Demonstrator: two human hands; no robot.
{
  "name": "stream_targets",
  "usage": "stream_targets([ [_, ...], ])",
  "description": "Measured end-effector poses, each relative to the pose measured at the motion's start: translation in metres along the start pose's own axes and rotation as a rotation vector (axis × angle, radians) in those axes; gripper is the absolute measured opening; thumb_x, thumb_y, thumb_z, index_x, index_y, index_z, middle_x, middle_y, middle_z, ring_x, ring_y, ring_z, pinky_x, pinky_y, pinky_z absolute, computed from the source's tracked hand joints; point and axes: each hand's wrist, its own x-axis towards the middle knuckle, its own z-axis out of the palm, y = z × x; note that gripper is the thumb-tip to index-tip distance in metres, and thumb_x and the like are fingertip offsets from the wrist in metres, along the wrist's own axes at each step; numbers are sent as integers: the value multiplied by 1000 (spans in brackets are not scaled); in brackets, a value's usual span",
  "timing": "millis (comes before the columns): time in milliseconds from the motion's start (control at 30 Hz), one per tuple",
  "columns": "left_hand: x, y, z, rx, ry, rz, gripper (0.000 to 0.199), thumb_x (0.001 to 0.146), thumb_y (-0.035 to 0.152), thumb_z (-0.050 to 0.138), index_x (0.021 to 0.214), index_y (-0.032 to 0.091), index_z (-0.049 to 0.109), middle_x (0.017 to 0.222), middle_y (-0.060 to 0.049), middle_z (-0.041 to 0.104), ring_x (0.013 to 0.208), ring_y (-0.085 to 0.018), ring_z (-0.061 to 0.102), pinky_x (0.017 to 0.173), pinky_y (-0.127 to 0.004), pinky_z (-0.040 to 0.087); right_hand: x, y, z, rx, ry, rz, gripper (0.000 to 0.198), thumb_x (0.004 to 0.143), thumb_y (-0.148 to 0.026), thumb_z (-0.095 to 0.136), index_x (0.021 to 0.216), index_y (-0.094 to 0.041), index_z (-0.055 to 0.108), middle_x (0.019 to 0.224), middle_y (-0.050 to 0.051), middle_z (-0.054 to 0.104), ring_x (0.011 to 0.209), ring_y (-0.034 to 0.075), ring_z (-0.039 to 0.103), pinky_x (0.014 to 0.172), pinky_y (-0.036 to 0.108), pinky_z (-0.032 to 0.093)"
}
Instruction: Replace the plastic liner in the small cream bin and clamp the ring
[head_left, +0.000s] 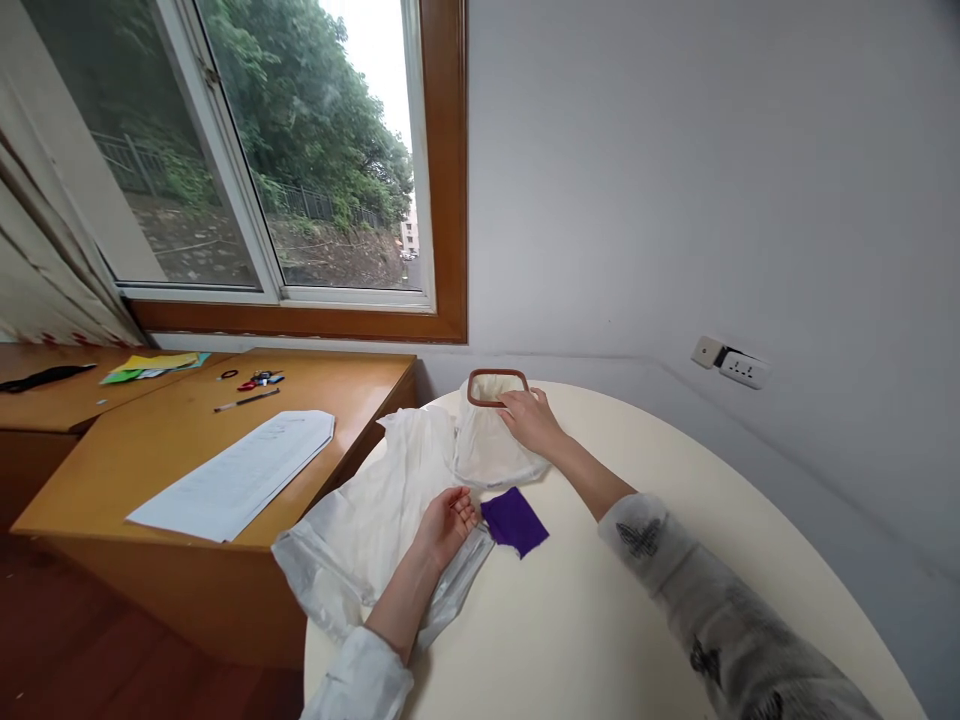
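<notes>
A small brown rectangular hoop [498, 372] with rounded corners stands near the table's far edge, with pale cloth showing inside it. My right hand [534, 420] has its fingers closed over the hoop's front right corner; the fingertips are partly hidden. Sheer white fabric [401, 460] spreads in folds below and left of the hoop. Palm up and fingers loosely curled, my left hand [448, 522] rests over the fabric with nothing visible in it. Just right of its fingertips lies a purple piece of cloth [515, 522] with uneven edges.
The round cream table [622, 600] meets the wall at its far side. At left, a wooden desk [360, 385] holds white paper sheets [240, 470], a pen [247, 400], small items with red scissor-like handles [259, 381] and coloured papers [154, 366]. A wall socket [744, 369] is at right.
</notes>
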Motion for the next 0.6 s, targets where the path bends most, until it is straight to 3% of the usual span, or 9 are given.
stream_targets([
  [133, 1, 0, -1, -5, -3, 1, 17, 82, 10, 41, 68, 11, 51, 48, 2, 48, 41, -8, 49, 48, -21, 45, 9, 1, 6, 4, -20, -3, 26, 91, -25, 35, 99, -15, 57, 95, 7, 64, 95, 18, 54, 94, 38, 22],
  [400, 5, -1, -6, 28, -26, 26, 15, 81, 11, 43, 69, 10, 51, 48, 2, 47, 42, -7, 48, 48, -21, 43, 16, 9, 13, 75, -29, 78, 8, 84, -20, 48, 86, -16, 55, 91, 6, 63, 89, 18, 55, 86, 34, 28],
  [600, -3, -3, 2, 130, -100, 172, 10, 77, 21, 54, 74, 11, 54, 53, 4, 45, 44, -7, 45, 50, -21, 41, 9, 18, -2, 148, -19, 148, 7, 83, -19, 49, 84, -16, 55, 88, 6, 63, 86, 18, 55, 81, 32, 31],
])
